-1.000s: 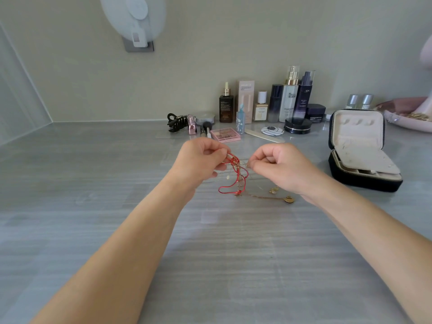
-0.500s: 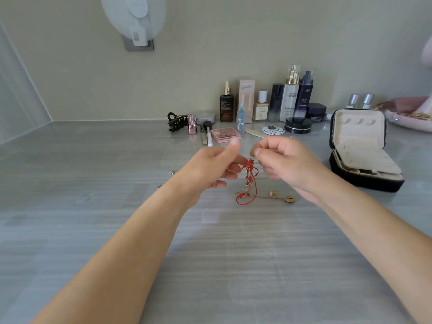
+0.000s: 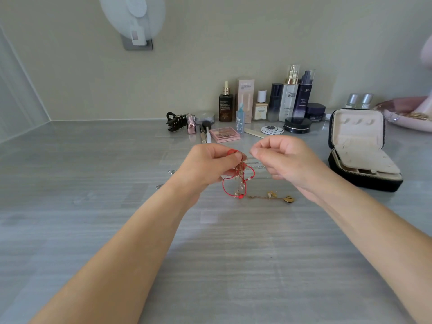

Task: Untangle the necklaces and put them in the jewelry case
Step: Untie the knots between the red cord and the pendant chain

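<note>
My left hand (image 3: 208,167) pinches the tangled necklaces (image 3: 240,174), whose red cord (image 3: 226,190) hangs down to the grey counter (image 3: 210,253). My right hand (image 3: 287,164), just beside, pinches a fine chain (image 3: 257,163) stretched sideways between them. The open jewelry case (image 3: 360,146) stands farther right, nearer that hand, with cosmetics (image 3: 289,94) along the wall.

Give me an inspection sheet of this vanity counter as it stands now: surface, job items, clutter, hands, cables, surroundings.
Surface: grey wood-grain countertop.
Job's things: red cord necklace tangled with gold chain, whose pendant end lies on the counter; silver chain runs rightward; jewelry case open, at right.
Clutter: hair claw, eyeshadow palette, cosmetic bottles, black jar along the wall.
Hands: left hand pinches the red cord necklace; right hand appears to pinch the silver chain.
Cables: nothing seen.
Surroundings: beige wall, white device on wall socket, pink dish far right.
</note>
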